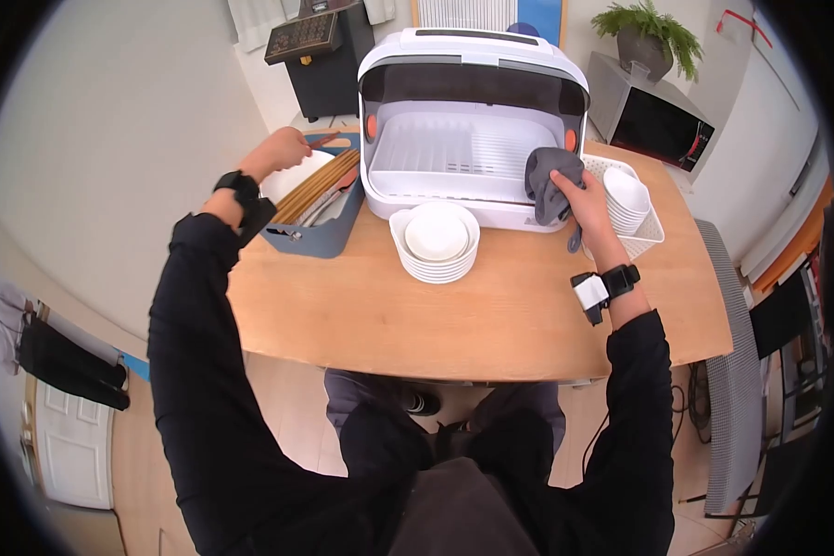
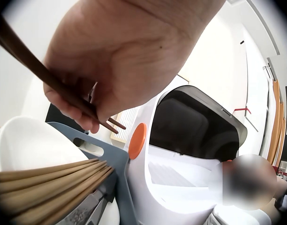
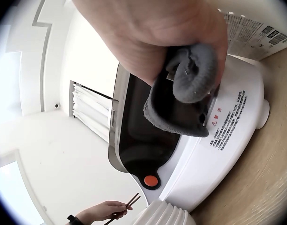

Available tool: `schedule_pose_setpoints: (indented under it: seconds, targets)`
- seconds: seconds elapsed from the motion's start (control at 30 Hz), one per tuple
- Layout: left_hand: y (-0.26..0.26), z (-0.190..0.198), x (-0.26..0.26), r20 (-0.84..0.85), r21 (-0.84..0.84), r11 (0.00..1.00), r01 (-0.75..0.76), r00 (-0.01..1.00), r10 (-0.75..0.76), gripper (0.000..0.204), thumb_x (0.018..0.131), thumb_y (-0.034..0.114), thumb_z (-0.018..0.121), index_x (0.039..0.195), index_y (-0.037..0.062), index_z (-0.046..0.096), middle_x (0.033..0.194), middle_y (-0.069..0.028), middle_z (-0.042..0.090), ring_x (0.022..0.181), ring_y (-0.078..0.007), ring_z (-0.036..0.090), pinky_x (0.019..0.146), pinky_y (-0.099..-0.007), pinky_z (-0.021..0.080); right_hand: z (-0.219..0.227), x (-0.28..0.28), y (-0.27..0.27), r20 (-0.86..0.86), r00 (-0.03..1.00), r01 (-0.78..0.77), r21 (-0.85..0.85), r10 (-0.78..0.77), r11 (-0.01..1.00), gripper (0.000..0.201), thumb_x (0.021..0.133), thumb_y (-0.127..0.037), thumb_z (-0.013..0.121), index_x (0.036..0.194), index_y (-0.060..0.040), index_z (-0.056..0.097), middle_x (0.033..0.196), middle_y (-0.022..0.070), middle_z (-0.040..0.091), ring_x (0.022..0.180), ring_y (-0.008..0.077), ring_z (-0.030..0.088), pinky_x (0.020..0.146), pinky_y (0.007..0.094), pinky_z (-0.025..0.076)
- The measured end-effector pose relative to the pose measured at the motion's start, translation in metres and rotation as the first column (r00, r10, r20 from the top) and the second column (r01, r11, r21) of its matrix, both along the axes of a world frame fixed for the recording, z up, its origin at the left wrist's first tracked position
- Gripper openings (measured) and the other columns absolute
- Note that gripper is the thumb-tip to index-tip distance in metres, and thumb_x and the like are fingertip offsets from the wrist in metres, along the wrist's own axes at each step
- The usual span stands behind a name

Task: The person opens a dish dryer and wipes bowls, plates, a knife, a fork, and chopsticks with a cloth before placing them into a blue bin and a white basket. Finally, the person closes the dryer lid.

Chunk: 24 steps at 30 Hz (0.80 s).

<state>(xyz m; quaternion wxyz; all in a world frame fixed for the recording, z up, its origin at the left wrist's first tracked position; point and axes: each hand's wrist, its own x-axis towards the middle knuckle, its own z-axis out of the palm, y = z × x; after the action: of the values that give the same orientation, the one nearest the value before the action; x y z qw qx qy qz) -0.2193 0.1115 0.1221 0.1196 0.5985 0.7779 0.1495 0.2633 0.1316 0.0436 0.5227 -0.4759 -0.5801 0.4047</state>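
Observation:
My left hand [image 1: 283,153] is over the blue-grey basket [image 1: 338,243] on the left, gripping a pair of dark brown chopsticks [image 2: 54,83]. Their tips jut out past its fingers. Below, a bundle of lighter wooden chopsticks [image 2: 64,187] lies across the basket, beside white dishware. My right hand [image 1: 586,206] holds a bunched grey cloth [image 3: 195,77] at the front right corner of the white dish cabinet [image 1: 505,215]. Folds of the cloth hang from the fingers. The cabinet's dark lid [image 1: 473,88] is raised, and ribbed white racks [image 1: 426,148] show inside.
A stack of white bowls [image 1: 435,236] stands before the cabinet. Another white stack [image 1: 626,196] sits in a white perforated basket [image 1: 653,227] at right. Behind that are a microwave [image 1: 653,111] and a potted plant [image 1: 647,46]. The table's front edge [image 1: 435,373] is near my body.

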Motion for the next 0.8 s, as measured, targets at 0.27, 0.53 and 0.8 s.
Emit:
schedule_pose_setpoints:
  seconds: [0.27, 0.53, 0.8]
  targets:
    - [0.030, -0.019, 0.051, -0.501, -0.002, 0.996, 0.084, 0.863, -0.074, 0.024, 0.083, 0.008, 0.058, 0.100, -0.0030, 0.072, 0.106, -0.0253, 0.068, 0.101, -0.0397, 0.066, 0.084, -0.0445, 0.053, -0.010, 0.003, 0.007, -0.121, 0.992, -0.046, -0.026, 0.042, 0.999, 0.038, 0.089, -0.023, 0.071, 0.113, 0.0042, 0.061, 0.103, 0.0084, 0.068, 0.092, 0.0140, 0.063, 0.083, 0.0274, 0.049]
    - [0.074, -0.073, 0.007, -0.544, 0.042, 0.991, 0.129, 0.835, -0.086, 0.024, 0.084, 0.018, 0.060, 0.096, 0.0027, 0.074, 0.095, -0.0215, 0.070, 0.093, -0.0369, 0.067, 0.081, -0.0438, 0.052, -0.008, 0.002, 0.006, -0.065, 0.997, -0.033, 0.006, 0.033, 0.999, 0.039, 0.088, -0.024, 0.072, 0.112, 0.0044, 0.062, 0.103, 0.0091, 0.069, 0.092, 0.0141, 0.063, 0.083, 0.0274, 0.049]
    - [0.065, -0.068, 0.003, -0.304, 0.014, 0.996, 0.092, 0.949, -0.083, 0.028, 0.082, 0.020, 0.062, 0.102, 0.0039, 0.073, 0.101, -0.0215, 0.070, 0.097, -0.0333, 0.067, 0.086, -0.0405, 0.051, -0.009, 0.003, 0.005, -0.057, 0.998, -0.028, -0.004, 0.027, 1.000, 0.040, 0.088, -0.025, 0.072, 0.112, 0.0047, 0.061, 0.103, 0.0095, 0.069, 0.092, 0.0145, 0.064, 0.083, 0.0273, 0.049]
